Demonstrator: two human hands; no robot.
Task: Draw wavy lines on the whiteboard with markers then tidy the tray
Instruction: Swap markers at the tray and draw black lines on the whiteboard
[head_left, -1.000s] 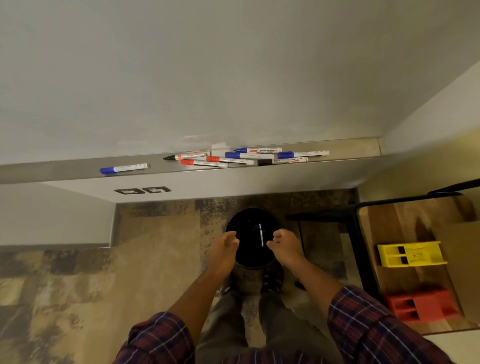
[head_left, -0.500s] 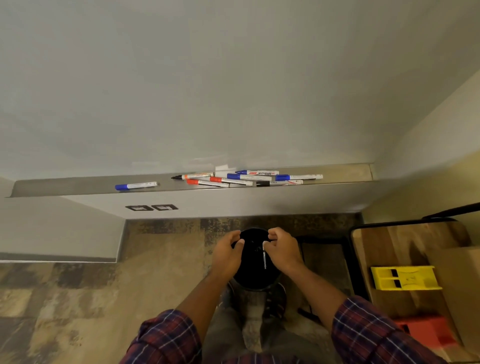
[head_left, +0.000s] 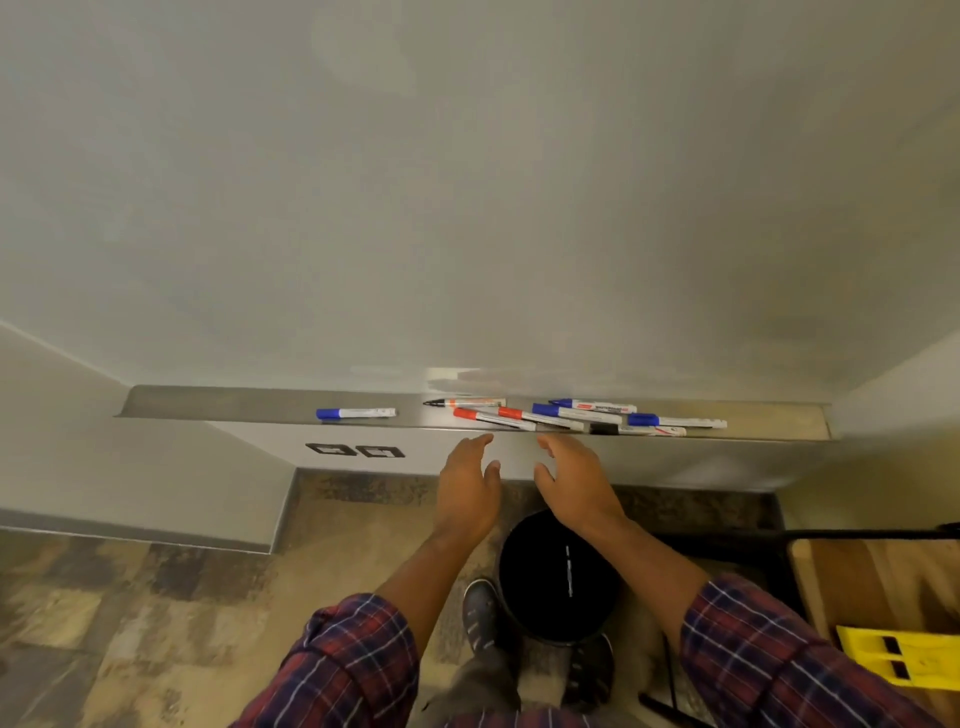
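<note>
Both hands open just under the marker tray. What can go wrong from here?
1. The piled markers lie crossed near the front edge of the tray. A grab by the left hand or right hand may knock one off, perhaps into the black bin below.
2. The black-tipped marker looks uncapped, so it may smear fingers.
3. The whiteboard shows no lines in view, so tidying now might skip the drawing.

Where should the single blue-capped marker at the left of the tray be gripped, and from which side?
Pinch the lone marker at the middle of its white barrel, coming from above and in front. It lies flat along the tray, alone, with the whiteboard close behind. The left hand is nearer.
</note>
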